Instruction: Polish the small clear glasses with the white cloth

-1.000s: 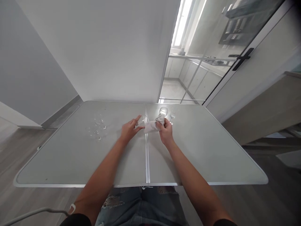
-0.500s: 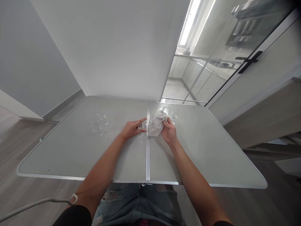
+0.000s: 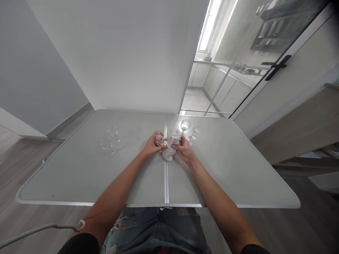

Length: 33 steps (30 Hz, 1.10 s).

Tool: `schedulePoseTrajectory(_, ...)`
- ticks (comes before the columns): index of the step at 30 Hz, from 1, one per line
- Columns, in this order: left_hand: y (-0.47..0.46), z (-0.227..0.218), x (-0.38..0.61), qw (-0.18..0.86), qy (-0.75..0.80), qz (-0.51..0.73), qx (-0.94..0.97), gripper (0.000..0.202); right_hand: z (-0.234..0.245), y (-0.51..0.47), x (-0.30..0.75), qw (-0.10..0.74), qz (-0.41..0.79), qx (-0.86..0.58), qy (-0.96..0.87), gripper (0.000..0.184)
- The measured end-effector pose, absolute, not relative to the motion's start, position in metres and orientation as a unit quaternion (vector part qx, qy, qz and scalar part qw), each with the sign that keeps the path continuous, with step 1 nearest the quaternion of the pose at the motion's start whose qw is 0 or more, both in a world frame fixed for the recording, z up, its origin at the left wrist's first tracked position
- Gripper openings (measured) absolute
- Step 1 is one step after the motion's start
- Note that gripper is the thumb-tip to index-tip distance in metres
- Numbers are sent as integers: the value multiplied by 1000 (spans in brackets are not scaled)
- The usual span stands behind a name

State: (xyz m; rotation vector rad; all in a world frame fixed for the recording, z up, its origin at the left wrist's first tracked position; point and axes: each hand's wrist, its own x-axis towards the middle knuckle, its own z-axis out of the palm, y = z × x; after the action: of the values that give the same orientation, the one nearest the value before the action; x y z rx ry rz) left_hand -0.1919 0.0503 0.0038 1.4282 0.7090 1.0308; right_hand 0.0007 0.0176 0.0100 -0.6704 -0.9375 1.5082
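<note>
**Both hands meet over a glass and a cloth at mid-table**

The person's left hand (image 3: 153, 145) is curled shut around a small clear glass (image 3: 160, 139), with the thumb and fingertips wrapped about its side. The glass sits at the tips of those fingers, just above the tabletop (image 3: 225, 169) and right against the cloth. The right hand (image 3: 185, 150) is pinched closed on a bunched white cloth (image 3: 170, 146). The cloth lies between the two hands, pressed to the glass on one side and hanging down to touch the tabletop on the other. The hands are close together, nearly knuckle to knuckle. They are straight over the metal seam (image 3: 165, 183) that runs down the middle of the grey surface.

Just behind the right hand stands a wine glass (image 3: 185, 124), upright. Its stem drops out of sight behind the cloth, so I can't tell whether anything touches it. A second wine glass (image 3: 195, 130) stands just beside it, a little to the right. Well off to the left of the hands, a scatter of clear droplets or bits (image 3: 111, 139) glints on the tabletop; I can't make out which.

Beyond the far edge there is a plain white wall (image 3: 127, 53). To its right is a glass door (image 3: 238, 53) with a black handle (image 3: 278, 66).
</note>
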Motion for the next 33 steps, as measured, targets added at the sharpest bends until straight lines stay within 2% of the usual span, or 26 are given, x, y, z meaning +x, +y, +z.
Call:
schedulePoseTrajectory(8, 50, 7, -196, 544, 299, 462, 633, 53, 13, 17, 1, 556, 663, -282, -415, 55)
schedulePoseTrajectory(12, 55, 6, -203, 531, 315, 501, 606, 49, 8, 17, 4, 438, 765, -295, -368, 38)
schedulePoseTrajectory(16, 58, 11, -209, 524, 310, 525, 595, 45, 7, 16, 7, 364, 811, -320, -328, 39)
schedulePoseTrajectory(18, 58, 13, -211, 522, 302, 539, 588, 43, 11, 15, 8, 375, 800, -310, -350, 36)
schedulePoseTrajectory(22, 57, 15, -211, 524, 296, 539, 589, 40, 19, 13, 9, 470, 733, -298, -391, 32)
schedulePoseTrajectory(24, 56, 16, -212, 524, 297, 530, 597, 38, 23, 13, 11, 484, 723, -300, -390, 34)
schedulePoseTrajectory(29, 58, 19, -219, 494, 322, 525, 614, 35, 27, 14, 19, 495, 712, -320, -382, 51)
schedulePoseTrajectory(33, 65, 19, -224, 372, 392, 485, 687, 28, 24, 14, 21, 424, 742, -340, -392, 40)
